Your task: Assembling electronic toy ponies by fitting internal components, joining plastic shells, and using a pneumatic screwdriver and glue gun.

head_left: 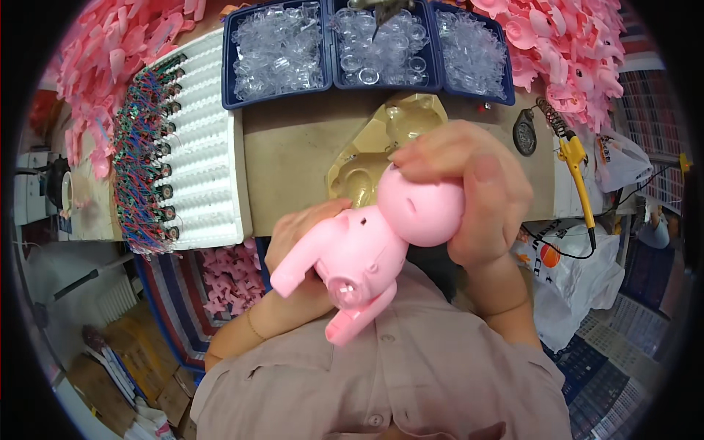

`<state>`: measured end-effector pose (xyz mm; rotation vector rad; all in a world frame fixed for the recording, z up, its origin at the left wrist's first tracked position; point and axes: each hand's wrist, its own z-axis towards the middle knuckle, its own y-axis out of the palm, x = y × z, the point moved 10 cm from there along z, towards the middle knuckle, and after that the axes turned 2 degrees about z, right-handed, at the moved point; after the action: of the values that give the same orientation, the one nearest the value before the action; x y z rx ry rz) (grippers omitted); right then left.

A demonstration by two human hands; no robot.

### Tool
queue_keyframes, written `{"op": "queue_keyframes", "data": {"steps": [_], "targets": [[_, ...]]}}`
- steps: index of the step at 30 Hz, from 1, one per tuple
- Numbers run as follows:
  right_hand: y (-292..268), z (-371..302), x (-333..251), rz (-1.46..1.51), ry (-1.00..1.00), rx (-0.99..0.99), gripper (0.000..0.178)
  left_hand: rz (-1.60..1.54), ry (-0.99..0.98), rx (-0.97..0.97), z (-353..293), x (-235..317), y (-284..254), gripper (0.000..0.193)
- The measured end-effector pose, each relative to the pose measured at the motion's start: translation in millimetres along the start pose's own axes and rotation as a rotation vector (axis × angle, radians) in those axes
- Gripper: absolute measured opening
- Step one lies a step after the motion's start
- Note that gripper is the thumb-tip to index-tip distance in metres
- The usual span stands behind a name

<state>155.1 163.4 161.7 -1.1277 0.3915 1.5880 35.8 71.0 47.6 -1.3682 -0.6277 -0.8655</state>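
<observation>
A pink plastic toy figure (pixel 372 253) is held up tilted in front of my chest, above the table's near edge. It has a smooth round head, stubby limbs and a clear round piece on the body. My right hand (pixel 490 180) wraps over the head from the upper right, thumb and fingers curled around it. Behind the body, my left hand (pixel 299 233) grips the figure from the left; most of its fingers are hidden by the toy. Just beyond the hands lies a tan moulded plastic tray (pixel 345 167) with rounded hollows, partly covered by the right hand.
Blue bins (pixel 328 45) of clear plastic parts line the table's back. At left sits a white ribbed tray (pixel 202 158) with wired components (pixel 147 161). Pink parts (pixel 565 51) heap at both far corners. A yellow soldering iron (pixel 576 161) stands right, beside plastic bags (pixel 579 271).
</observation>
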Motion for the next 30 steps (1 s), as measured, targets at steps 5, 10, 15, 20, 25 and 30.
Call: {"op": "queue_keyframes", "data": {"steps": [5,10,15,20,25,30], "targets": [[9,4,46,0.473,0.529,-0.224,0.061,-0.661,-0.245,-0.250,-5,-32,13,0.062],[49,-18,40,0.624,0.464,-0.452,0.117,-1.777,-0.539,-0.505,-21,-24,60,0.083],[60,-10,36,0.312,0.280,-0.305,0.095,-2.076,-0.344,-0.534,-26,-25,47,0.077],[71,-51,28,0.208,0.256,-1.020,0.070,-1.609,-0.407,-0.816,-154,-43,83,0.069],[-2,-38,78,-0.346,0.202,-0.550,0.047,-0.687,-0.372,-1.043,-296,-197,52,0.061],[-69,-7,117,-0.312,0.422,-0.077,0.024,0.170,-0.443,-0.884,-263,-283,13,0.054]]}}
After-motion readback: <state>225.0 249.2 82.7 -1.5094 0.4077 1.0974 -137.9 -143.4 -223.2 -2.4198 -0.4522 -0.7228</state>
